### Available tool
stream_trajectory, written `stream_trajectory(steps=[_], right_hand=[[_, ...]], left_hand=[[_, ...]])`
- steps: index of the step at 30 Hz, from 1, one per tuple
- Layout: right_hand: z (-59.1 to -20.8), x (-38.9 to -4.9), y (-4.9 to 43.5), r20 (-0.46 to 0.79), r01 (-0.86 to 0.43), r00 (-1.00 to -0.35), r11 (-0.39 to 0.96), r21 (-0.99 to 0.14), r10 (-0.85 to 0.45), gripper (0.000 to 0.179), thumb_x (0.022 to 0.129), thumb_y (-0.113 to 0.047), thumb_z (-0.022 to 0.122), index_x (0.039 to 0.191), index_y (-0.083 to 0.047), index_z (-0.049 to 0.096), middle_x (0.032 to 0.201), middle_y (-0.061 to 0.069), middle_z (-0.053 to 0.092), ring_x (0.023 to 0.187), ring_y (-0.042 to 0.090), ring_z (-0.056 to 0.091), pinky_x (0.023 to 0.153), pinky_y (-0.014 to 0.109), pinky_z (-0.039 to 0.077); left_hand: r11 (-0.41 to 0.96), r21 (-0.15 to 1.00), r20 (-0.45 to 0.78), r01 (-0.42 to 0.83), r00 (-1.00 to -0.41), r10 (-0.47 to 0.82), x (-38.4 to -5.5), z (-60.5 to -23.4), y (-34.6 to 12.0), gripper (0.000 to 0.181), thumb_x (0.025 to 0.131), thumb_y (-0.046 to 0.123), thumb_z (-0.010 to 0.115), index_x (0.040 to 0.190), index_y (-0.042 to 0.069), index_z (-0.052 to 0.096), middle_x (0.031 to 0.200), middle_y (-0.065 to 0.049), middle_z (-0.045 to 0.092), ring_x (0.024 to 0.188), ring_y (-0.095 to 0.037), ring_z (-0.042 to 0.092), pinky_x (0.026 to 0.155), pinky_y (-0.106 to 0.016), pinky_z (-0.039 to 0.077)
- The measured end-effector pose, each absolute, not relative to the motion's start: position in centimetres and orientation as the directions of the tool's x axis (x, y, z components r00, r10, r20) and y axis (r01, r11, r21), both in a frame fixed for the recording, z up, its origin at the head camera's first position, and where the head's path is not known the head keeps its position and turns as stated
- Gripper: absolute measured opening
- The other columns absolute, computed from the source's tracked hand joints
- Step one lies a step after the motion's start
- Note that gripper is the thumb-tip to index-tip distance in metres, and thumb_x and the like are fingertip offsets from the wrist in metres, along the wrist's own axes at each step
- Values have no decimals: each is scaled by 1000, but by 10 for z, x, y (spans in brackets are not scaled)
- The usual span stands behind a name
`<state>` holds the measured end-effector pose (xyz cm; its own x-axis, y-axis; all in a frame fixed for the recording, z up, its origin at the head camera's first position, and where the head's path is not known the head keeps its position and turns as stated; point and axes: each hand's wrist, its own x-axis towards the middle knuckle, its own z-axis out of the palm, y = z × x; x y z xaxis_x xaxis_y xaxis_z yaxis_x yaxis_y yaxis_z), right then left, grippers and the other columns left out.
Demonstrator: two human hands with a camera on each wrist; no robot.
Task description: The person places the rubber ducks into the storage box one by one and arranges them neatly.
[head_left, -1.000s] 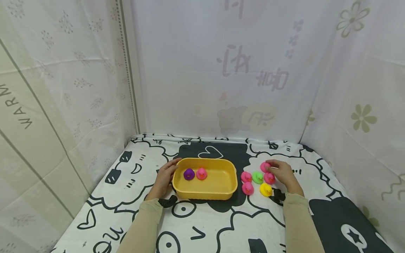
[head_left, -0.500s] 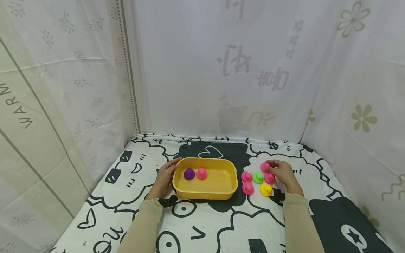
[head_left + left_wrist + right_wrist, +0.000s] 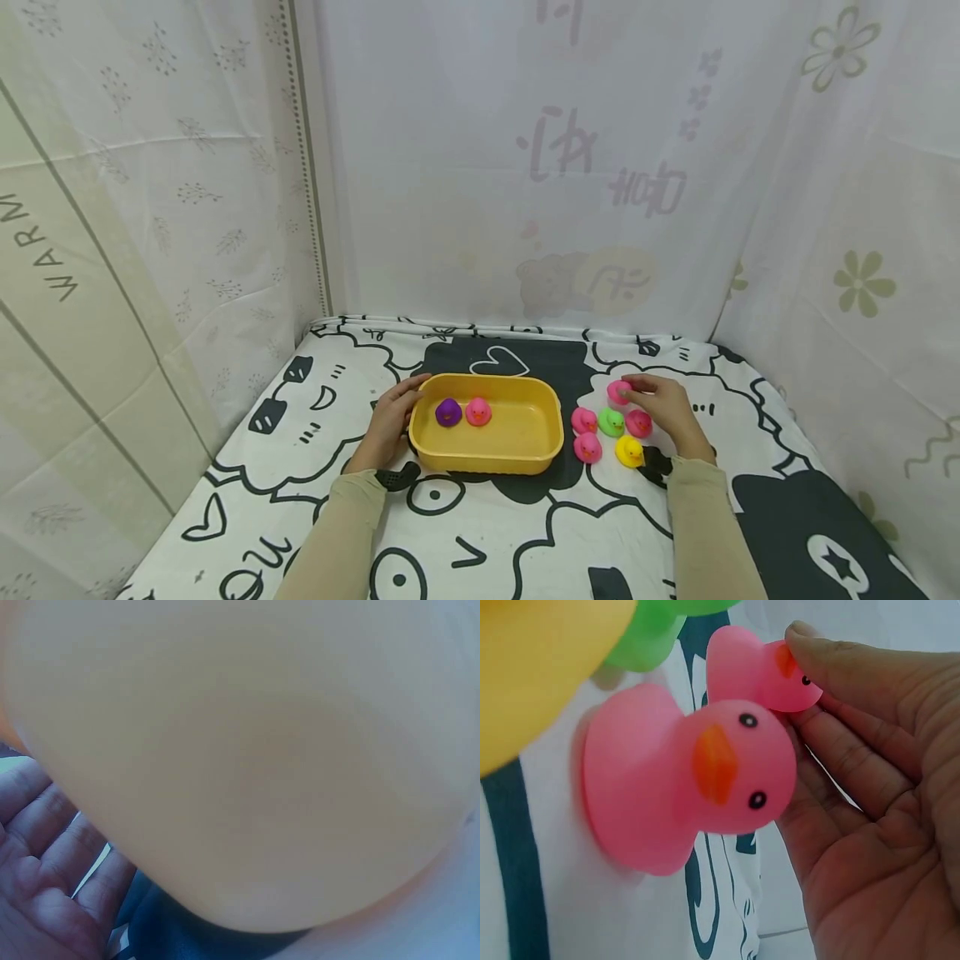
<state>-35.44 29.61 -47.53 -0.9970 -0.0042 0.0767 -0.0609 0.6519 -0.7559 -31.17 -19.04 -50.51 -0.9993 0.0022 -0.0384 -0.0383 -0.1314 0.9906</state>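
"What was seen from the head?"

"The yellow tub (image 3: 487, 463) was touched at its left end by the left hand (image 3: 388, 425), its fingers laid loosely along the rim, presumably for steadiness. Inside, a purple duck (image 3: 447, 413) and a rosy duck (image 3: 478, 412) were set side by side."

"And the right hand (image 3: 667, 410)?"

"By it a pink duck (image 3: 618, 392) was pinched, just beyond the green duck (image 3: 611, 422), right of the tub."

"From the left wrist?"

"Most was covered by blurred tub; relaxed fingers were shown beside it, but the thumb could not be made out."

"From the right wrist?"

"The pink duck's head was held between thumb and fingers, perhaps so the nearer duck (image 3: 645, 784) was left undisturbed."
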Motion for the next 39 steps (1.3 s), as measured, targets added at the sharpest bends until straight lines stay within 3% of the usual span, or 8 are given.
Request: stream_trajectory(steps=[12,20,33,39], right_hand=[[-472,-354,284,108,-91,-994,635,-767,-12,50,91,-42,74,131,-12,67,127,15,66,120,37,55,102,53,48],[-461,-352,261,113,-120,-992,579,-806,-49,50,88,-42,76,130,-16,68,129,11,66,125,36,55,103,53,48],[-437,-351,196,162,-270,-948,422,-866,-274,36,87,-37,79,119,-23,73,117,0,71,112,25,64,98,47,54],[-432,-354,167,130,-298,-920,443,-846,-369,33,87,-35,79,118,-23,74,116,-2,72,111,21,66,99,46,53]], left_hand=[[-135,990,-40,-42,-999,14,-313,-506,-192,40,99,27,59,138,18,61,142,-7,56,125,-25,58,99,-32,52],[-141,989,-49,-50,-999,14,-313,-507,-192,39,100,25,58,138,18,61,142,-7,56,124,-25,59,99,-33,52],[-130,991,-35,-35,-999,7,-315,-508,-192,39,100,26,58,138,18,61,142,-6,56,125,-23,59,97,-31,53],[-136,990,-26,-28,-1000,17,-314,-508,-193,39,100,26,58,139,17,61,142,-6,56,125,-24,58,98,-32,52]])
